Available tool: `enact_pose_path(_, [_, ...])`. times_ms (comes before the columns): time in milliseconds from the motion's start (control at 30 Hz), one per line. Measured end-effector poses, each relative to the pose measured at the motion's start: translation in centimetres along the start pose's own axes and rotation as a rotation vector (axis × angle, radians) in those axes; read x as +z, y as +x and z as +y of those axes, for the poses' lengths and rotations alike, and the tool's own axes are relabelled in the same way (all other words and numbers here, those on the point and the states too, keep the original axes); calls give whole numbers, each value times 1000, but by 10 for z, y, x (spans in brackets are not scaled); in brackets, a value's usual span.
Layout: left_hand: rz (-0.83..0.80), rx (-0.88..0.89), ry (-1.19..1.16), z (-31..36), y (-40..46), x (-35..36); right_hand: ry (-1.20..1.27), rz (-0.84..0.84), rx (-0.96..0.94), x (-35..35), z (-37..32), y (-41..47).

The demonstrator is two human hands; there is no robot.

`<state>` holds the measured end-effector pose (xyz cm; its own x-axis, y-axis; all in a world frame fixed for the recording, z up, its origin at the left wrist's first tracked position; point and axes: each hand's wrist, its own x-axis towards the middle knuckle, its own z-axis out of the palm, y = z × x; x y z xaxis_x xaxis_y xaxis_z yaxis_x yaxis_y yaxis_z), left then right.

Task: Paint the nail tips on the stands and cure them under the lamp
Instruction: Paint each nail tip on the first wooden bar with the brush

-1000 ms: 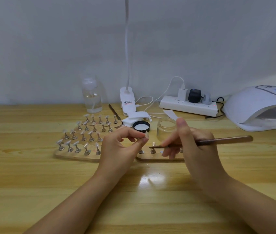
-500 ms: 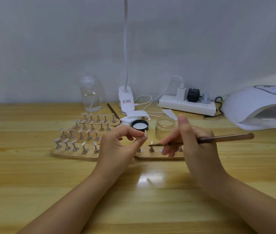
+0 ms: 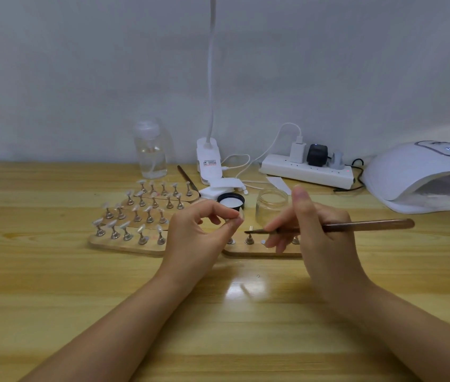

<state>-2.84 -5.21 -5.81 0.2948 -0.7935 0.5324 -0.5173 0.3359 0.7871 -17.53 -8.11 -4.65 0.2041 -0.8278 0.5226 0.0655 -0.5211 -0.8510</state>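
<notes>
The left hand [image 3: 199, 232] is over the wooden desk [image 3: 53, 299]. Its thumb and first finger pinch one small nail tip [image 3: 241, 213] and hold it up in the air. The right hand [image 3: 325, 238] holds a thin brush [image 3: 356, 226], with its fingers curled around the handle. The thumb sticks up. The dark brush end points left and stops just beside the held nail tip, a little lower; I cannot tell if they touch.

Under both hands lies a wooden board [image 3: 259, 250] with little metal stands [image 3: 249, 239] on it. The right hand hides the right part of this board. To the left sit more boards [image 3: 124, 245], close together, with rows of stands that hold pale nail tips [image 3: 124, 224].

Behind the hands are a black lid [image 3: 230, 201] with white inside and a small clear jar [image 3: 272, 202]. Farther back stand a clear bottle [image 3: 150, 150], a white clip lamp [image 3: 209, 166] with a long neck, and a white power strip [image 3: 306, 170] with plugs in it. Another brush [image 3: 186, 176] lies near the clip lamp. The big white curing lamp [image 3: 422, 177] sits at the far right, well apart from the hands, with its opening facing the front.
</notes>
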Motion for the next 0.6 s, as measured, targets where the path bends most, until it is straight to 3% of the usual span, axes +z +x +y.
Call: enact_pose_path(600, [-7,-16,13,1,-2,-2,-56,-21,-78,1,1,-5])
